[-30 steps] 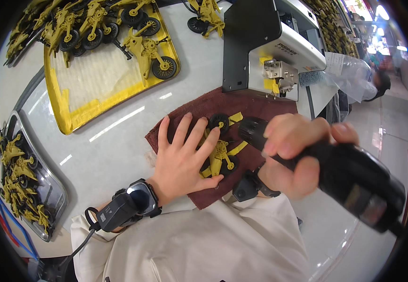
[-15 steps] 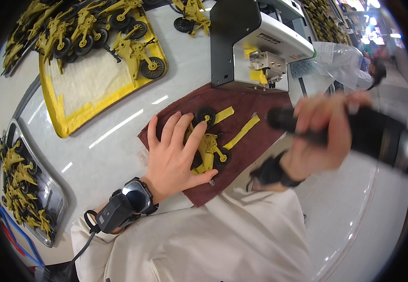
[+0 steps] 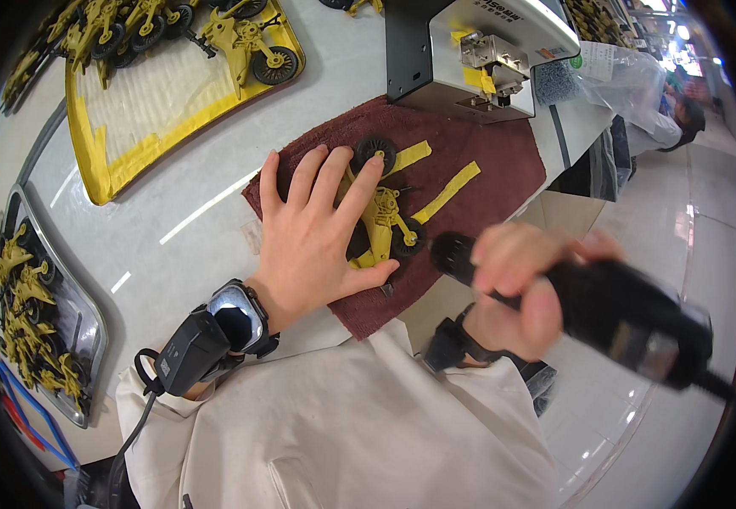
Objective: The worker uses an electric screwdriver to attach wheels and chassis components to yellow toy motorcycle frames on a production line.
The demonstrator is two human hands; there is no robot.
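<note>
Flat on a dark red cloth [image 3: 461, 204] lies a yellow toy motorcycle [image 3: 382, 216] with black wheels. My left hand [image 3: 310, 225] spreads over it, index fingertip at the upper wheel and thumb by its lower end, pinning it to the cloth. Part of the toy is hidden under the palm. In my right hand [image 3: 516, 280] is a black corded electric screwdriver [image 3: 631, 318], fingers wrapped round it. Its nose points left, just right of the toy's lower wheel and apart from it; I cannot make out the bit.
Two yellow tape strips [image 3: 448, 193] cross the cloth. Behind stands a white and black machine [image 3: 478, 59] with a metal block. A yellow-edged tray [image 3: 122, 182] of toy motorcycles is far left; a metal tray [image 3: 96, 331] of more sits nearer. Right of the table, a person [image 3: 677, 127] is in the background.
My right hand has brought the electric screwdriver left and down, closer to the toy motorcycle. The left hand keeps its place on the toy. The whole view has shifted slightly.
</note>
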